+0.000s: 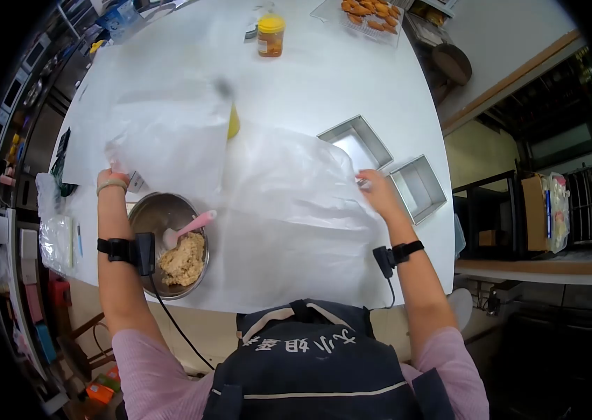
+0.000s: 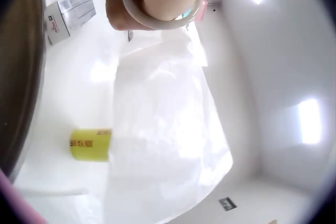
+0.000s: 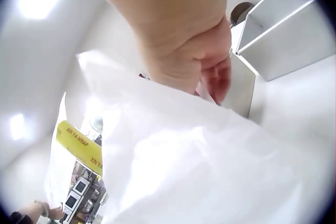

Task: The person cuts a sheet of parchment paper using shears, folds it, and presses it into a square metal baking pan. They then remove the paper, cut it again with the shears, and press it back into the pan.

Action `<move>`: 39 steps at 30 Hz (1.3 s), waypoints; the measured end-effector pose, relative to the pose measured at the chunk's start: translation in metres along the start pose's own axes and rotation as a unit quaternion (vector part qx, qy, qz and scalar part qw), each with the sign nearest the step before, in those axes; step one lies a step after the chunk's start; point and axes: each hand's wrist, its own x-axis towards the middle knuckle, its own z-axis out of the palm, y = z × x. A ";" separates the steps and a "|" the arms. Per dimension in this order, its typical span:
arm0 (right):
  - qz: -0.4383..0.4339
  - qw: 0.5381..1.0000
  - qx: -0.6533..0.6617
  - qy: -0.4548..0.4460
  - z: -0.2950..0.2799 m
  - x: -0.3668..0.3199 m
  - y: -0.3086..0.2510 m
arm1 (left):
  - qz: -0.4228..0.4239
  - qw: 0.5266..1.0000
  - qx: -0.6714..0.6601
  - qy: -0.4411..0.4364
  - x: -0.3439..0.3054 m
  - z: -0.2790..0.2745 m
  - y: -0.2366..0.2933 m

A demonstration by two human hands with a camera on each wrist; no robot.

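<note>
My left hand (image 1: 117,178) pinches the edge of a thin, white, translucent sheet (image 1: 170,140) at the left of the table. In the left wrist view this sheet hangs from the hand. My right hand (image 1: 378,190) pinches the corner of a second such sheet (image 1: 289,231), spread over the middle and front of the table. Its curled fingers (image 3: 223,79) show beside the sheet in the right wrist view. Between the sheets lies a yellow roll (image 2: 90,145) marked as wrap, partly covered. Two square metal tins (image 1: 418,189) stand right by my right hand.
Below my left hand, a steel bowl (image 1: 143,210) holds crumbly dough (image 1: 184,262) and a pink spatula (image 1: 194,225). A small box (image 2: 68,16) stands near it. At the back are a yellow-lidded jar (image 1: 271,38) and a clear tray (image 1: 380,35) of browned food pieces.
</note>
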 end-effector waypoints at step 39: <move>0.128 0.867 0.447 0.180 -0.141 -0.094 -0.052 | 0.209 0.782 0.587 0.010 -0.335 -0.272 -0.246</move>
